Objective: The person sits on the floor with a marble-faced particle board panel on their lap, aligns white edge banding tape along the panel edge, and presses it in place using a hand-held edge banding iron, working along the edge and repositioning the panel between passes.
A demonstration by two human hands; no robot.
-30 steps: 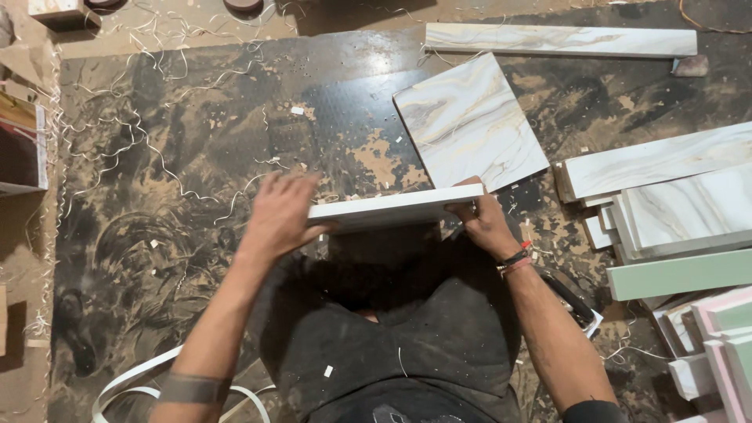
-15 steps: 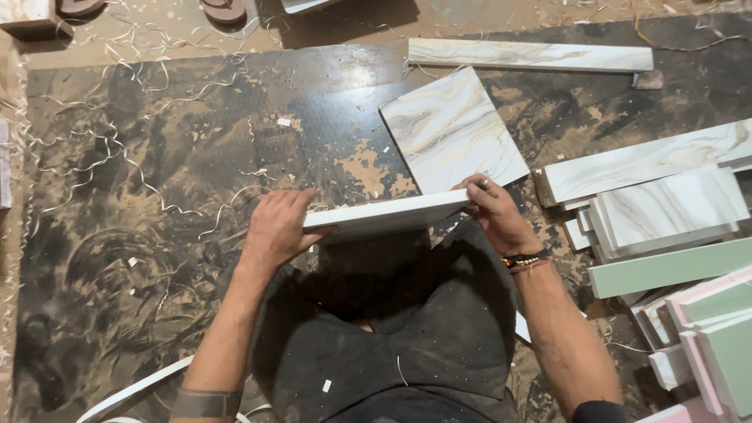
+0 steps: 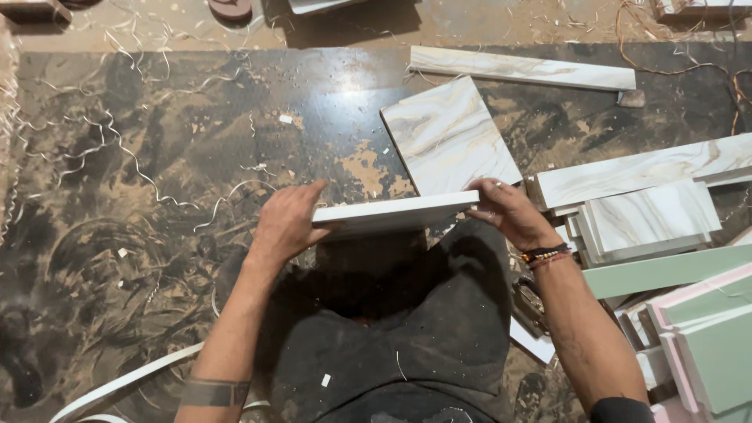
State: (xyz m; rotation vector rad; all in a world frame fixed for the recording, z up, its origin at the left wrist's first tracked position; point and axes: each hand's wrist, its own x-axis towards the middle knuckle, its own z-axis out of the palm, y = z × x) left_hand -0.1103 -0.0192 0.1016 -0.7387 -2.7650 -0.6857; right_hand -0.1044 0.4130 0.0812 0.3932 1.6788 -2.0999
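dark, dusty floor point(image 3: 157, 235) strewn with pale curled shavings fills the view. fingers point(image 3: 301, 196) of the left hand point(image 3: 286, 223) curl over the left end of a white board point(image 3: 392, 213) held on edge, thumb tucked beneath. fingers point(image 3: 489, 188) of the right hand point(image 3: 509, 211) wrap the opposite end, closed on it. the board hangs level between both hands, just above the person's dark-trousered lap point(image 3: 392, 337). a beaded bracelet point(image 3: 544, 254) rings the right wrist. just beyond the board lies a marbled square panel point(image 3: 450, 137) flat on the floor, with a long marbled strip point(image 3: 521, 68) farther off. to the right sit stacked marbled panels point(image 3: 642, 215) and pale green and pink boards point(image 3: 697, 321).
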